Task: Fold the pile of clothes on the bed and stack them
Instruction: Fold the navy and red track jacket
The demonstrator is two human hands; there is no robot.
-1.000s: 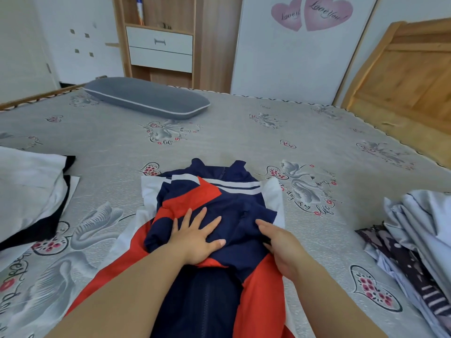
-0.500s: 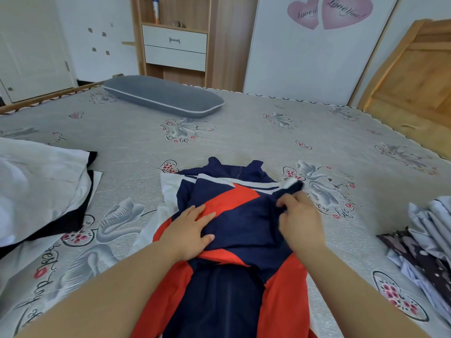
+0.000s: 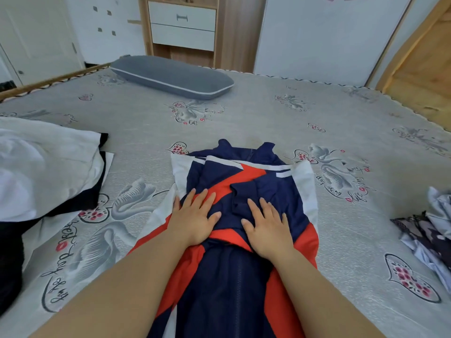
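A navy, red and white jacket (image 3: 246, 181) lies spread on the grey printed bed cover (image 3: 268, 118), at the near middle of the bed, its collar pointing away from the person and its sleeves folded inward across the chest. To the left, a pile of white and black clothes (image 3: 46, 172) lies on the cover, apart from the jacket's white edge with a strip of bare cover between them. To the right, at the edge of the view, lies a heap of pale blue and dark patterned garments (image 3: 432, 230), well apart from the jacket. A grey pillow (image 3: 170, 75) lies at the far side of the bed, well beyond the collar, with open cover between the two. Past it stand a wooden cabinet with white drawers (image 3: 181, 25) and a white wall; a wooden headboard (image 3: 419, 69) rises at the far right. The bed cover around the jacket is bare on the far side and on both flanks up to the two piles. The left hand (image 3: 195, 215) rests flat on the folded left sleeve, palm down, fingers straight and slightly spread, gripping nothing. The right hand (image 3: 267, 225) lies just beside it on the navy sleeve folded over the chest, also flat and released, fingers pointing away. Both forearms reach in from the near edge over the jacket's lower part.
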